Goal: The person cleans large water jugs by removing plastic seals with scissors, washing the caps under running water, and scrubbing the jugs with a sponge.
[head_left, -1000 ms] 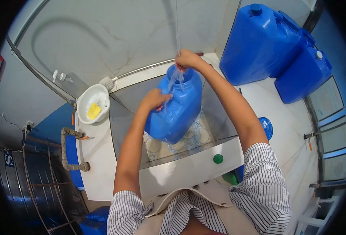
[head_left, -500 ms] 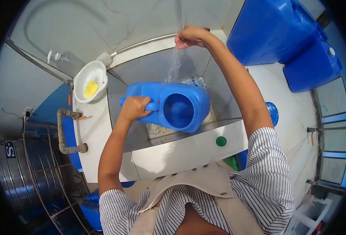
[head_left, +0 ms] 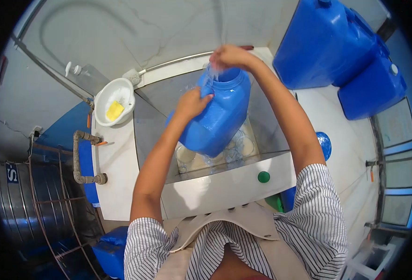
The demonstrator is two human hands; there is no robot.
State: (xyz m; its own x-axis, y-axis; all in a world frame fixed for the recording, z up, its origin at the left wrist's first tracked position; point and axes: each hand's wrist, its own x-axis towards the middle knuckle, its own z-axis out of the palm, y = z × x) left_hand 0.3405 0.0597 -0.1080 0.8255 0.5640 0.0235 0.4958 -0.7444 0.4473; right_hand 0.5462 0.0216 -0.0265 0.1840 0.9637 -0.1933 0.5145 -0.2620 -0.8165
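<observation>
My left hand [head_left: 194, 103] is closed on the handle side of a wet blue plastic water jug [head_left: 217, 114]. The jug leans over the sink [head_left: 273, 133], its wide mouth up and away from me. Right at that mouth is my right hand [head_left: 229, 57], its fingers curled and partly blurred; anything inside them is hidden. Water [head_left: 210, 74] splashes below these fingers and onto the jug. Under the jug, several clear round items [head_left: 245, 145] lie on a pale board [head_left: 254, 135] in the sink. A green cap [head_left: 263, 177] rests on the front ledge.
To the left are a white basin [head_left: 102, 100] with a yellow sponge [head_left: 115, 110], a pump bottle [head_left: 87, 74], a brush [head_left: 132, 77] and a pipe [head_left: 77, 158]. Large blue jerrycans [head_left: 308, 46] stand at the right. A blue lid [head_left: 324, 144] lies beside my right arm.
The jug has tilted so its mouth has swung from facing me to up under the water. My left hand rose with it. My right hand moved slightly down to the mouth.
</observation>
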